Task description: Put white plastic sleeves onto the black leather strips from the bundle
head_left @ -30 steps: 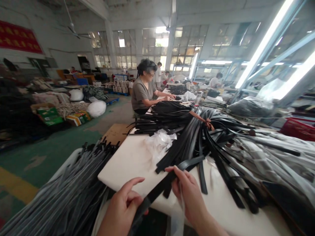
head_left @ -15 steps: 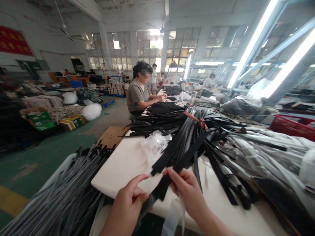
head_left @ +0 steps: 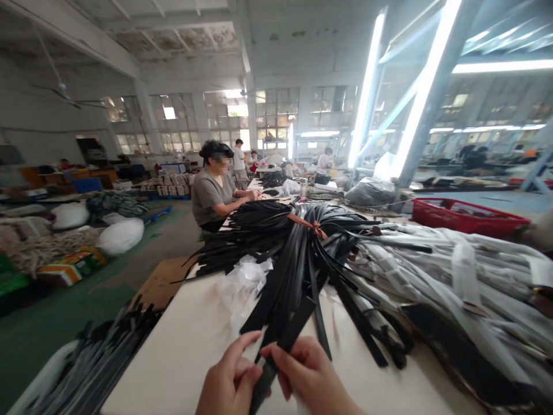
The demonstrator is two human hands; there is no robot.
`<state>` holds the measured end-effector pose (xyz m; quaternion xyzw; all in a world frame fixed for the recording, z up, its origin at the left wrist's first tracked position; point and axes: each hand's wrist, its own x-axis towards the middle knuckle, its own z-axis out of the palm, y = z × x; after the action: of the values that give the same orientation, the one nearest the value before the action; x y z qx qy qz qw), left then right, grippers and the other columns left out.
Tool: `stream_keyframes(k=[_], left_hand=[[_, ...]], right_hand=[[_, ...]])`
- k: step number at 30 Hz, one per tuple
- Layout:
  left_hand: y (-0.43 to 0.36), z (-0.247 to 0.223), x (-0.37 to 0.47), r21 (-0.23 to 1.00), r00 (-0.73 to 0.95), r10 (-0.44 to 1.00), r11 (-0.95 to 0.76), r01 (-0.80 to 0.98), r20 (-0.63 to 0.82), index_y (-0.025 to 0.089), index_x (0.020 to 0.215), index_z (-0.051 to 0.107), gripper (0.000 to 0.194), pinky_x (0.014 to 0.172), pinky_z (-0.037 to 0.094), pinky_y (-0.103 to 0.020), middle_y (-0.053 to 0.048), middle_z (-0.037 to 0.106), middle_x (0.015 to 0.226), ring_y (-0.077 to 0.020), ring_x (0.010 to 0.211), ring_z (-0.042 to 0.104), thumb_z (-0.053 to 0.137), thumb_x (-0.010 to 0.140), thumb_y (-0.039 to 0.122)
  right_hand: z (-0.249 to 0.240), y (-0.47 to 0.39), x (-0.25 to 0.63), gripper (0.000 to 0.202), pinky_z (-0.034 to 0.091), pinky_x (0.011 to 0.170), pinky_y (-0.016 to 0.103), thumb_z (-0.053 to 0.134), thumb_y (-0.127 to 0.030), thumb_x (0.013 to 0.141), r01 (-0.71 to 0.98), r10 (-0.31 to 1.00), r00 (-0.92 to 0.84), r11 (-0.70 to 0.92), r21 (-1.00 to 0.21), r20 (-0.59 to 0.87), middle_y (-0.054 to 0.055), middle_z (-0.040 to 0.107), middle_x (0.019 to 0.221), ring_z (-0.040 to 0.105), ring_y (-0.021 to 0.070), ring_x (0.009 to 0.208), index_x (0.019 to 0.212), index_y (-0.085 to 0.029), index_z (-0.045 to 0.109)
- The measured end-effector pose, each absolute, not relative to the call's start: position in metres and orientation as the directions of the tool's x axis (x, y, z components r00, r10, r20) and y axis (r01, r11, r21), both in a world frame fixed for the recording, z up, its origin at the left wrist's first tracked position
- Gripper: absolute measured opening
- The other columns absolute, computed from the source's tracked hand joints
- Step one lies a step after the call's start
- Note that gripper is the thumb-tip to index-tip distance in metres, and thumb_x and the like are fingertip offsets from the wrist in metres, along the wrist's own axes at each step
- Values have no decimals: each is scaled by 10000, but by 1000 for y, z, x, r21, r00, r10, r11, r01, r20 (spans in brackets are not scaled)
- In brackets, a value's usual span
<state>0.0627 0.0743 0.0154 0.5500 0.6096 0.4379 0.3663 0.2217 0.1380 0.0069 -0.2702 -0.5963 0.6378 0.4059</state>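
The left hand [head_left: 231, 383] and right hand [head_left: 309, 377] pinch one flat black strap [head_left: 285, 340] low at the frame's bottom edge, its lower end hidden between them (wrists cut off). Its upper end overlaps the tied bundle of black straps [head_left: 298, 253] on the white table [head_left: 181, 351]. No writing is legible. Bare tabletop lies open to the left, beside crumpled clear plastic [head_left: 244, 285].

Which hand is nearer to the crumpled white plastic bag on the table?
Left. The left hand is below the white plastic bag, almost in line with it; the right hand is further to the side, beyond the black strap.
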Motion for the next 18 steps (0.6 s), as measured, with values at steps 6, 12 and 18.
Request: stream_keyframes(k=[6, 12, 18], left_hand=[[82, 27, 80, 898, -150, 985, -11, 439, 85, 90, 1262, 563, 488, 633, 434, -272, 25, 642, 570, -185, 587, 607, 461, 876, 371], [78, 26, 67, 945, -86, 996, 62, 322, -36, 135, 1357, 460, 611, 666, 461, -284, 3, 645, 671, -197, 661, 622, 446, 913, 553], [47, -3, 32, 973, 148, 962, 221, 70, -230, 149, 863, 647, 603, 532, 350, -226, 14, 553, 630, -118, 563, 495, 608, 738, 737]], right_hand=[[-5, 122, 219, 596, 303, 396, 184, 469, -653, 905, -62, 821, -548, 155, -986, 163, -15, 459, 492, 402, 77, 412, 597, -150, 558], [3, 125, 228, 516, 334, 492, 217, 451, -482, 971, 113, 821, -477, 411, -905, 313, 8, 524, 528, 476, 106, 499, 582, -158, 549], [24, 145, 224, 515, 245, 447, 230, 602, -616, 853, -100, 855, -499, 103, -990, 139, -25, 499, 478, 379, 79, 425, 634, -149, 596]])
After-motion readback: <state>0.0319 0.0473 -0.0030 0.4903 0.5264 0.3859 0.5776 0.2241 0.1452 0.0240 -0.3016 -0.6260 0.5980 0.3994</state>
